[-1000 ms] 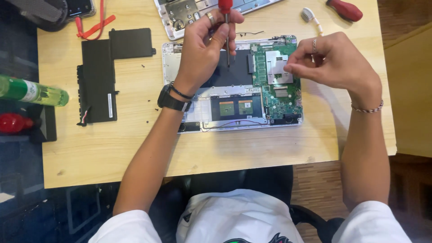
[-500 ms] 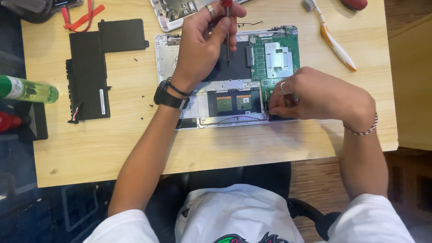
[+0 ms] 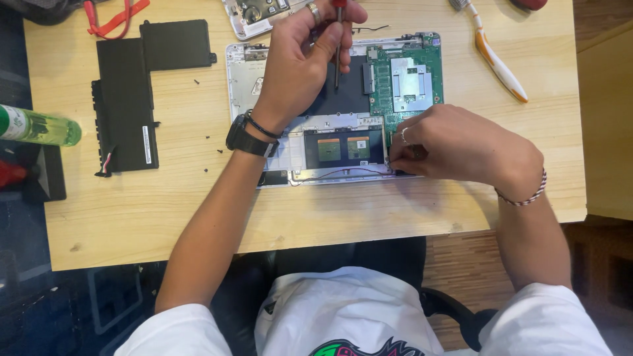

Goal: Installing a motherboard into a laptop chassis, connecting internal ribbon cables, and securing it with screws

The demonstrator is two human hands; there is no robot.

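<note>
screwdriver (image 3: 337,46) in left hand (image 3: 300,62) | right hand (image 3: 455,145) on laptop base (image 3: 330,118)

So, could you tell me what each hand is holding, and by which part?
The left hand grips a screwdriver near its red handle; the right hand pinches something hidden at the opened laptop.

1. The screwdriver (image 3: 337,46) has its red handle cut off by the picture's top edge; its tip is lost against the dark panel.
2. The right hand (image 3: 455,145) covers whatever its fingertips pinch at the opened laptop's (image 3: 343,148) near right corner.
3. The left hand (image 3: 297,66) hides the laptop's middle part.
4. At the desk's (image 3: 165,217) far edge, a grey casing (image 3: 254,14) and a red object (image 3: 527,4) are cropped.
5. The green bottle (image 3: 36,126) runs off the left edge.
6. The dark specks (image 3: 210,138) beside the black battery (image 3: 132,99) are too small to identify.
</note>
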